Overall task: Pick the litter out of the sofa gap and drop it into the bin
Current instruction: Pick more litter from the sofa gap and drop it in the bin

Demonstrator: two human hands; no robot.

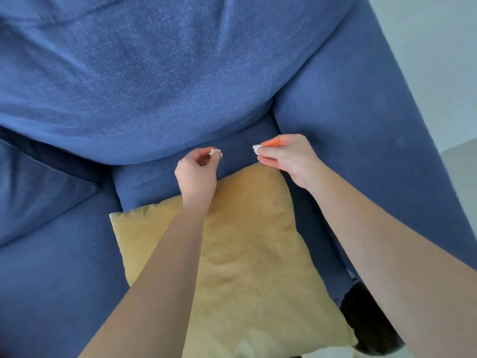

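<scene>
Left hand (197, 174) pinches scrap (215, 151); right hand (286, 157) likewise, seemingly paper (256, 148).

Both bare forearms reach forward, well apart. The left hand (197, 174) is curled, its thumb and fingertips pinched together. The right hand (286, 158) is turned sideways, its fingers likewise pinched together towards the left.

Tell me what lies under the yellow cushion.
The yellow cushion rests on the blue sofa seat. Whatever sits directly beneath it is covered, so any litter there cannot be seen.
</scene>
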